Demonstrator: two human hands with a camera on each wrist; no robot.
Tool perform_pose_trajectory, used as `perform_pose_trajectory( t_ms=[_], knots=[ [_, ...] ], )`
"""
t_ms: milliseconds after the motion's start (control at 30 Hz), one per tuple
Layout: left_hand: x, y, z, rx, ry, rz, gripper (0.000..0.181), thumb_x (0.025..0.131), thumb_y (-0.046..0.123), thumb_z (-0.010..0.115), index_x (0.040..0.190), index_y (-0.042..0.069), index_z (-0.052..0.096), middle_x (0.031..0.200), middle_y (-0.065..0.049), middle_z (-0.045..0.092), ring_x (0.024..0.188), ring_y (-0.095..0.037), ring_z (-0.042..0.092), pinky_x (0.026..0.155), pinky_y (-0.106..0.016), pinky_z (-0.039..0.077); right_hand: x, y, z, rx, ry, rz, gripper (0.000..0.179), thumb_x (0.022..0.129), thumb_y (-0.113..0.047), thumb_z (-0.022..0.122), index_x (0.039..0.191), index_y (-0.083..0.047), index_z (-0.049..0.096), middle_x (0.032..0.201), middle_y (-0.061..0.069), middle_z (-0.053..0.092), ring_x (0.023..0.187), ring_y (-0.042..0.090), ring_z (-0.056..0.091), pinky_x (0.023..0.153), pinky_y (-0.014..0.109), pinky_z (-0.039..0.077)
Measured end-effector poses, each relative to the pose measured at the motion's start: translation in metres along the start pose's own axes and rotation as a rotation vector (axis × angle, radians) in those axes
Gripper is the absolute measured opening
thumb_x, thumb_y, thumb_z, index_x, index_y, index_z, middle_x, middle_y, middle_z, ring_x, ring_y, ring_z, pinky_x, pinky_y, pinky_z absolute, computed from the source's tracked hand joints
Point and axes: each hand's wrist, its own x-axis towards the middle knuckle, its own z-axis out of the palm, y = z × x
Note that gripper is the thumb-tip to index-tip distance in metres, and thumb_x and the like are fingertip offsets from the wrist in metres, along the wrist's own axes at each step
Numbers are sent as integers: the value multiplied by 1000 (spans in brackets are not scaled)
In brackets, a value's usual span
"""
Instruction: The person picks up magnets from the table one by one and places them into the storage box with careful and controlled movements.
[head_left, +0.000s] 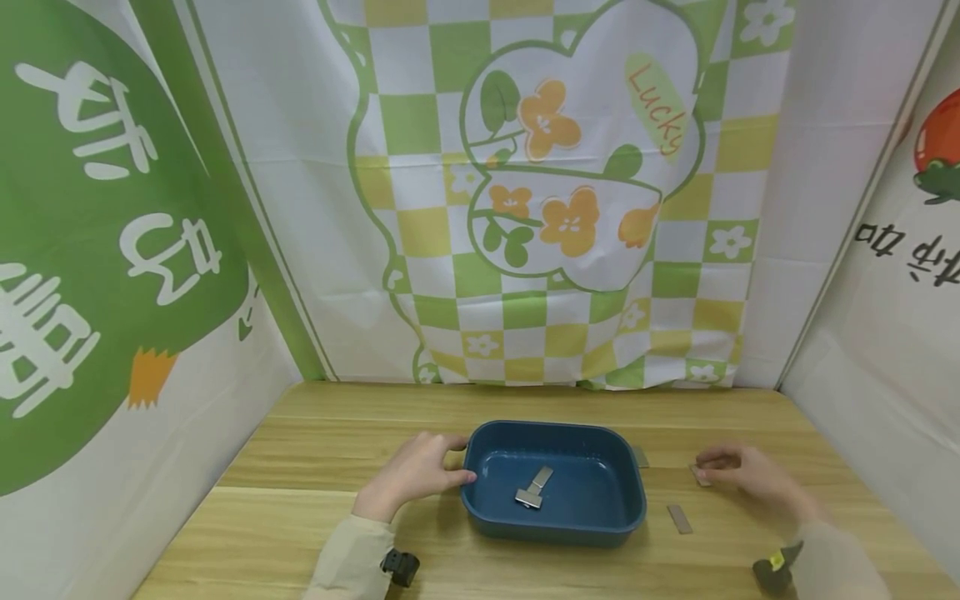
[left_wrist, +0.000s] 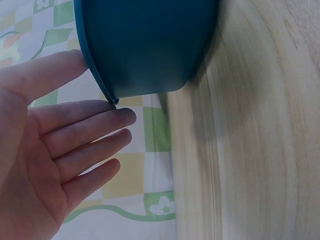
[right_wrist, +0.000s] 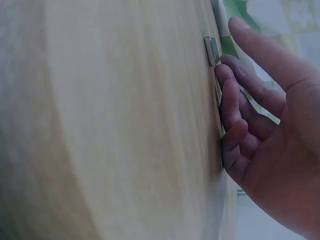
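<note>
A dark blue rectangular plastic bin (head_left: pixel 555 533) stands on the wooden table. Two small flat metal pieces (head_left: pixel 528 498) lie touching each other inside it. My left hand (head_left: pixel 416 475) is at the bin's left end, its thumb and forefinger at the rim; the left wrist view shows its fingers (left_wrist: pixel 85 127) straight. To the right of the bin, my right hand (head_left: pixel 753 479) is low over the table, fingertips right at a small flat metal piece (head_left: pixel 699 476). In the right wrist view its thumb stands apart from the bent fingers (right_wrist: pixel 232 105), and a metal piece (right_wrist: pixel 211 51) shows beside the fingertips.
Another flat metal piece (head_left: pixel 679 519) lies on the table in front of the right hand. One more (head_left: pixel 640 457) lies against the bin's right side, partly hidden. Printed cloth (head_left: pixel 570 333) hangs behind the table (head_left: pixel 315 500) and along both sides.
</note>
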Motion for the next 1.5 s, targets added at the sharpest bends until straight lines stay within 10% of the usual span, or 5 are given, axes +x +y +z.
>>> perform_pose_trajectory(
  t_ms=[300, 1500],
  knots=[
    [0, 1, -1, 3, 6, 4, 53, 82, 38, 72, 123, 4, 63, 118, -12, 67, 108, -29, 64, 89, -45, 53, 0, 10, 0, 23, -6, -30, 44, 88, -23, 67, 121, 5, 58, 109, 13, 64, 90, 3, 58, 77, 17, 49],
    [0, -1, 0, 3, -5, -7, 53, 82, 38, 72, 123, 5, 63, 119, -11, 67, 110, -29, 63, 90, -45, 52, 8, 10, 1, -9, 8, 71, 42, 84, -23, 71, 113, 6, 63, 94, 8, 66, 82, 13, 57, 69, 22, 48]
  ],
)
